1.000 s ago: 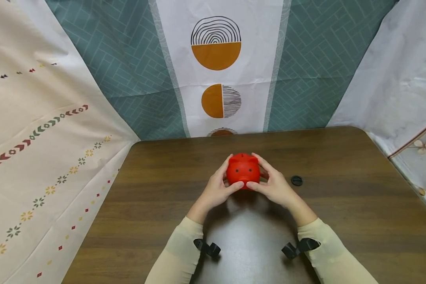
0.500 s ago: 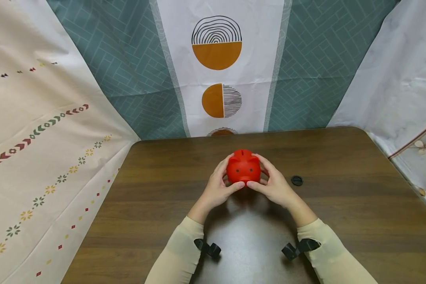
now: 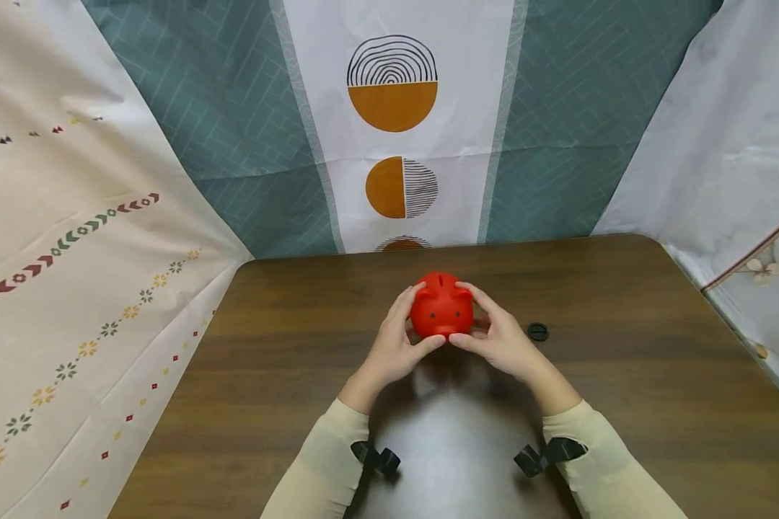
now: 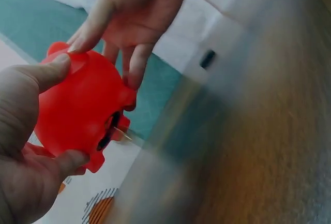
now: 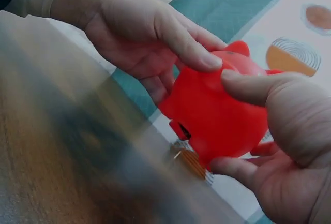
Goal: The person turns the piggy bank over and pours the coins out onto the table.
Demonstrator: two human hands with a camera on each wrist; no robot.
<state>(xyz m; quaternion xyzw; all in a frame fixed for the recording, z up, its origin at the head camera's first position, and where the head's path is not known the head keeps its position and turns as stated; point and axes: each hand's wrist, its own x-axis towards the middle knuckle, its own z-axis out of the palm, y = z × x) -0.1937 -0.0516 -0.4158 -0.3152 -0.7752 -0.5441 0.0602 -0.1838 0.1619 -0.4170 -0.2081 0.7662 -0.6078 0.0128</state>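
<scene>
A red piggy bank (image 3: 441, 306) is held up off the table between both hands, its face towards me and the coin slot showing on top. My left hand (image 3: 392, 346) grips its left side, thumb near the snout. On the other side my right hand (image 3: 501, 344) grips it likewise, the thumbs almost meeting. In the left wrist view a dark opening (image 4: 107, 131) shows in its belly between the feet. A thin pale streak (image 4: 124, 133) lies just below that opening, too blurred to identify. The black round plug (image 3: 537, 332) lies on the table to the right.
The brown wooden table (image 3: 266, 404) extends around both arms. Behind it hangs a green and white patterned cloth (image 3: 422, 187), with a cream cloth (image 3: 104, 252) at the left and a white cloth (image 3: 707, 158) at the right.
The piggy bank has tipped forward a little, so more of its back and the slot shows. Both hands keep their grip. The head view has shifted slightly.
</scene>
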